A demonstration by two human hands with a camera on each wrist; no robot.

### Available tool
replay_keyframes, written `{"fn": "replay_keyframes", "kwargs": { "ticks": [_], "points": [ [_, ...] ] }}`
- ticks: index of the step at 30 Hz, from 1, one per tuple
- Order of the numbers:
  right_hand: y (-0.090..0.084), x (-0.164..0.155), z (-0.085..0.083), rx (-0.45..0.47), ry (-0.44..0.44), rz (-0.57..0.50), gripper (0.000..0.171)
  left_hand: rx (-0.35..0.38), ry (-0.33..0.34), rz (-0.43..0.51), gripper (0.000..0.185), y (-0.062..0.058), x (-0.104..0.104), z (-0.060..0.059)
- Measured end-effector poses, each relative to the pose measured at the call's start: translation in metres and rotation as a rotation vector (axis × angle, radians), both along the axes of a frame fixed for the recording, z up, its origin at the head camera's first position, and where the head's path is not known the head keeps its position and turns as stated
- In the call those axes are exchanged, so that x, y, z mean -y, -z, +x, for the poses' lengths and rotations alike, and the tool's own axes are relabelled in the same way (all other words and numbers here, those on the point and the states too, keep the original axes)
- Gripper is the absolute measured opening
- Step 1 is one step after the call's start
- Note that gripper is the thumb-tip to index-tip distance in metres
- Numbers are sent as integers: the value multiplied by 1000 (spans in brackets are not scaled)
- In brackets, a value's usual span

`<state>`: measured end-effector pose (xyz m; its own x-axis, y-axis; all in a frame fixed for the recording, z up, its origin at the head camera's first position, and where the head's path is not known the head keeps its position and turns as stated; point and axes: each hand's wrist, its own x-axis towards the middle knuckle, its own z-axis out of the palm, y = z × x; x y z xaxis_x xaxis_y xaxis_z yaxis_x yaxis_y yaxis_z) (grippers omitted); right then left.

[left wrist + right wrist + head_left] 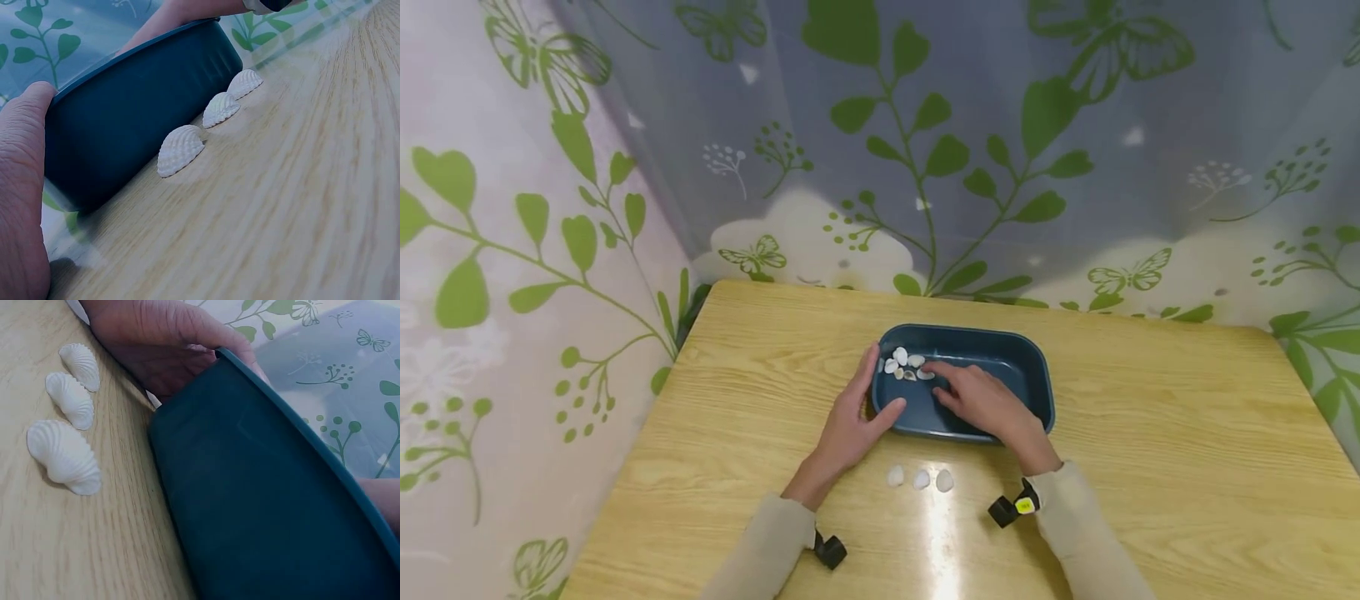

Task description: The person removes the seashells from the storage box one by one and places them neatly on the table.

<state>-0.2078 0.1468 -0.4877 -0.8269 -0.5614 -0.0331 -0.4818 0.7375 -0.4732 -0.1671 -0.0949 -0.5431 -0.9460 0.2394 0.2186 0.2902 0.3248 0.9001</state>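
A dark blue rectangular tray (1041, 367) with raised walls sits on the wooden table. My left hand (848, 425) grips its front left corner, thumb over the rim and fingers along the outside of the left wall. Inside, several small seashells (900, 356) lie grouped at the left end. My right hand (988, 404) reaches in over the front wall, its extended index finger touching a shell (925, 374) at the right of the group. In front of the tray, three ribbed white shells (180, 150) lie in a row on the table. The tray's wall hides the right fingers in both wrist views.
The wooden table (1150, 467) extends on both sides of the tray. Behind and to the left hangs a curtain (970, 208) printed with green leaves and butterflies. Small black cameras (831, 552) are strapped at both wrists, below the beige sleeves (767, 542).
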Motion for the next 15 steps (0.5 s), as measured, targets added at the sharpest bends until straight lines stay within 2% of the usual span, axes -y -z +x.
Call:
{"fn": "replay_keyframes", "kwargs": {
  "ticks": [7, 15],
  "points": [
    [0, 0, 1, -67, 49, -14, 18, 19, -3, 10, 86, -2, -1, 2],
    [1, -1, 0, -62, 86, 20, 15, 5, -12, -6, 87, 1, 0, 1]
  ]
}}
